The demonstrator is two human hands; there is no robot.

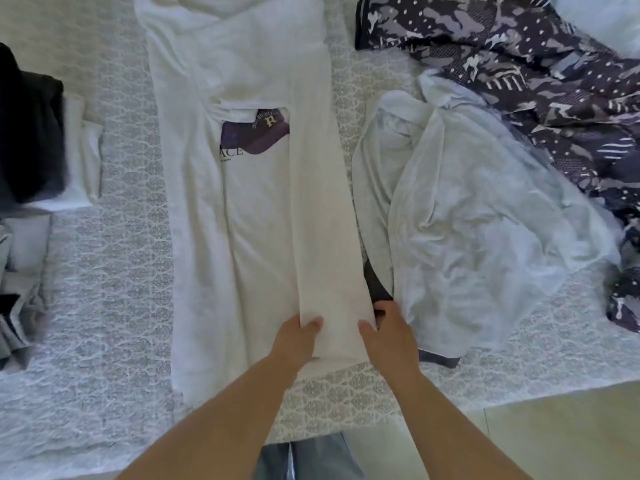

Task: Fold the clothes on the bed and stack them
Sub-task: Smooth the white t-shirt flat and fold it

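Observation:
A white T-shirt (249,209) with a purple cap print lies flat along the middle of the bed, its right side folded inward as a long strip (325,244). My left hand (298,337) pinches the strip's near left corner, thumb on top. My right hand (388,334) grips its near right corner, fingers curled under the fabric. A pale blue garment (478,216) lies crumpled just right of the shirt. A camouflage-patterned dark garment (526,64) is spread at the back right.
A stack of folded clothes, dark on white (38,140), sits at the left edge, with grey folded items (20,292) nearer me. The patterned bedspread (114,271) covers the bed. Floor (554,438) shows at the lower right.

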